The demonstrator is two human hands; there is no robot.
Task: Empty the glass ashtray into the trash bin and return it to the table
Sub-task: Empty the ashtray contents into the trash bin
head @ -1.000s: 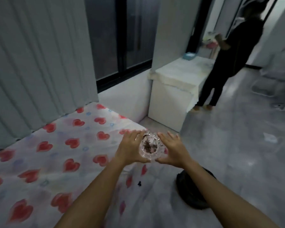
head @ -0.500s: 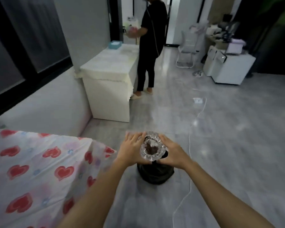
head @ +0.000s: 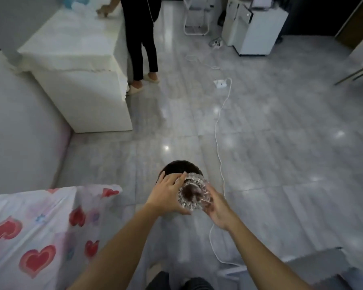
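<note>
The left hand (head: 166, 197) wraps the glass ashtray (head: 194, 192) from its nine o'clock side, fingers curled over the far rim and thumb under the near edge; the right hand (head: 215, 208) cups it from four o'clock, fingers pressed against the cut-glass wall; the ashtray is tilted with its mouth toward the camera, brown residue showing in its bowl; it is held in the air directly above the dark trash bin (head: 180, 167), whose rim shows at twelve o'clock of the hands; the heart-patterned table cover (head: 40, 231) lies at eight o'clock, apart from both hands; a white cable (head: 220, 130) runs across the grey floor (head: 281, 143) from one o'clock; a white cabinet (head: 82, 80) stands at eleven o'clock, a person in black (head: 143, 38) beside it.
</note>
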